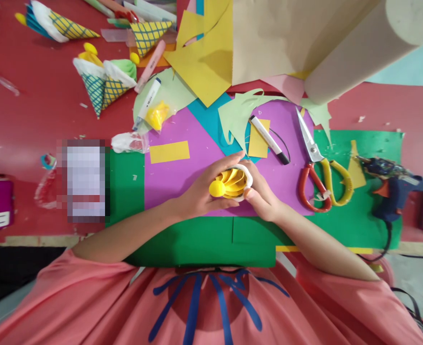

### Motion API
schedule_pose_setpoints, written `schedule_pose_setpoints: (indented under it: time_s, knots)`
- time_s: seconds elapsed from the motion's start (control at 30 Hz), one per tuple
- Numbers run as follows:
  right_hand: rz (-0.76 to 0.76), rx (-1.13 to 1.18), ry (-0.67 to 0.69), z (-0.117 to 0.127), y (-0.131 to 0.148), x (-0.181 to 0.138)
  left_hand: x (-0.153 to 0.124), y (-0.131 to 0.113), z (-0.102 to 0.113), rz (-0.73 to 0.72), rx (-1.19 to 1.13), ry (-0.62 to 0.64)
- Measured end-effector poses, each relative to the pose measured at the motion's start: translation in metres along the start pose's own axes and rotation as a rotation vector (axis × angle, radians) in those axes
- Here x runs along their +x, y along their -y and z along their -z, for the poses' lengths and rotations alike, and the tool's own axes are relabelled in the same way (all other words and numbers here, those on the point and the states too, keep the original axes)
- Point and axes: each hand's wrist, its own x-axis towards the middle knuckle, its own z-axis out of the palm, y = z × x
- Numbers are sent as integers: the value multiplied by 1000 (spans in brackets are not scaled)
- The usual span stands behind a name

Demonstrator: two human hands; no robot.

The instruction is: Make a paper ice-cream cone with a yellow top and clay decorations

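Observation:
A paper ice cream cone (234, 183) with pleated yellow filling, a yellow ball and a white rim is between my two hands, over the purple sheet (171, 182). My left hand (206, 187) is wrapped round its left side, thumb and fingers above and below. On the right, my right hand (264, 194) grips the white rim, its thumb at the lower edge. The cone's lower part is hidden by the hands. Just beyond them lie a black-capped marker (269, 140) and a yellow paper strip (170, 152).
Red-and-yellow-handled scissors (314, 163) lie open at right, beside a blue glue gun (394, 191). Finished paper cones (103, 84) sit at upper left. A large paper roll (355, 52) stands at upper right. A pixelated rectangular object (87, 182) is at left. Yellow card (207, 62) lies at the back.

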Motion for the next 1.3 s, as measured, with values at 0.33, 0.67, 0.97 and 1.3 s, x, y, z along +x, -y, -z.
schedule_pose_setpoints:
  time_s: [0.33,0.67,0.97,1.3]
  knots:
    - [-109,-11,13,18,4,6,3,6,13,54,-115,-81]
    - [-260,57,3,10,2,6,5,6,9,119,-132,-153]
    - [-312,58,-10,13,5,8,7,-1,15,161,-197,-187]
    - [-254,-167,-54,2,3,4,3,8,15,145,24,-263]
